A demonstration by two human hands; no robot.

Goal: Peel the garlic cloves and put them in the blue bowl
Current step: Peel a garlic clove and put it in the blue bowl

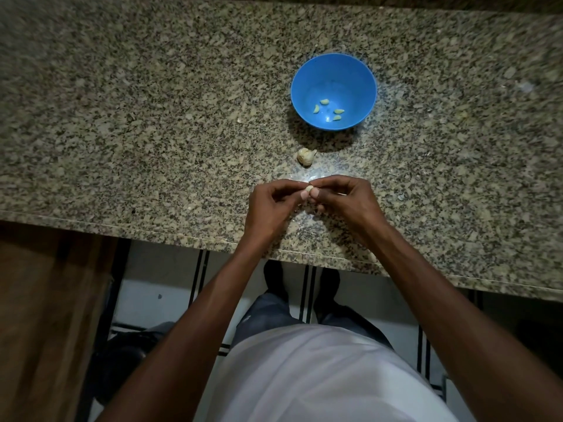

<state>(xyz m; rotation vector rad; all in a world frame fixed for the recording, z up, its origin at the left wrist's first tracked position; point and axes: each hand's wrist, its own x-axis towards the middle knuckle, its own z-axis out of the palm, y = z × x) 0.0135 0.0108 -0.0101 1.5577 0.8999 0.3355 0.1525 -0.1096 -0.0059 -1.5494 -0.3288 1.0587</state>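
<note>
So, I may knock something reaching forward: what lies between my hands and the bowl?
The garlic bulb lies on the counter between the hands and the bowl, per the head view.

L+R fingers (305,194) pinch clove (309,189) | 4 cloves (316,109) in bowl (359,74)

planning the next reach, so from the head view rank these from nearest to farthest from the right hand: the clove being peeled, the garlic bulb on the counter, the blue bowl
1. The small pale garlic clove, pinched between the fingers of the right hand and left hand.
2. The papery white garlic bulb, on the speckled granite counter just beyond the hands.
3. The round blue plastic bowl, farther back, holding peeled cloves.
</note>
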